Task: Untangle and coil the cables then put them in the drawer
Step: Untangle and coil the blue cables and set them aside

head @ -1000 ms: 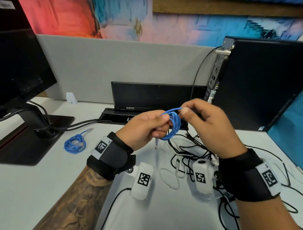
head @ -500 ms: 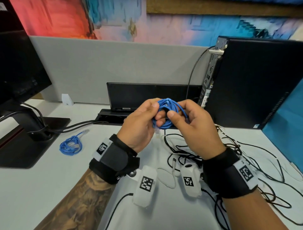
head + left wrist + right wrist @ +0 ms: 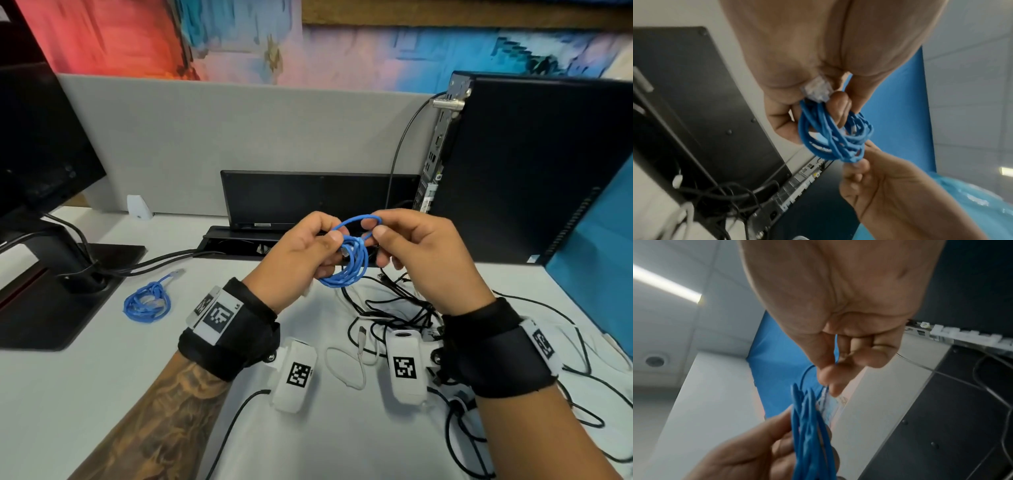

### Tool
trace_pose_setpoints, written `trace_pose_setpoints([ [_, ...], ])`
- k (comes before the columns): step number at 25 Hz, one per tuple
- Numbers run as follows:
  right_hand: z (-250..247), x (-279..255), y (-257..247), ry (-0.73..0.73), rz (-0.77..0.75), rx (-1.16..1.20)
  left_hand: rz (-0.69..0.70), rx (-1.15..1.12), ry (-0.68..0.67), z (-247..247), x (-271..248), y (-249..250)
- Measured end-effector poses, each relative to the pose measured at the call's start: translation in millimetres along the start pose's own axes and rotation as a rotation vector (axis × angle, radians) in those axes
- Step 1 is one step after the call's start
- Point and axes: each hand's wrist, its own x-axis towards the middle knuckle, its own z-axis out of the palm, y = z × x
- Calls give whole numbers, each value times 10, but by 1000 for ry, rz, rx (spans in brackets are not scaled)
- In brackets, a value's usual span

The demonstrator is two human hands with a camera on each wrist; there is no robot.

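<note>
Two hands on blue cable coil [image 3: 349, 265], held above bench [image 3: 85, 394] ctr.
L hand [image 3: 298, 260] curled round coil bundle; R hand [image 3: 414, 253] pinching top loop betw thumb + finger. 2nd blue coil [image 3: 148, 301] lies far left; black/white cable tangle [image 3: 394, 311] near right.

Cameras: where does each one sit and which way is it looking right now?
Head: looks down at desk; both forearms, left hand, right hand.
Left wrist: along palm at blue cable coil; right hand opposite.
Right wrist: along palm, tilted towards ceiling; left hand below.
Shared: all show the coil.
</note>
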Motion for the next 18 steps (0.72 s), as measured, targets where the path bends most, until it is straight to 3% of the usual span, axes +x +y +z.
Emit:
trace_pose_setpoints([
  [3, 56, 9, 11, -11, 68, 110, 13, 20, -4, -23, -14, 55],
  [6, 168, -17, 15, -121, 155, 280, 9, -46, 4, -24, -25, 41],
  [11, 283, -97, -28, -281, 59, 276, -25, -80, 163, -88, 12, -39],
  [18, 372, -76, 9, -18, -13, 273, -7, -125, 77, 63, 23, -67],
])
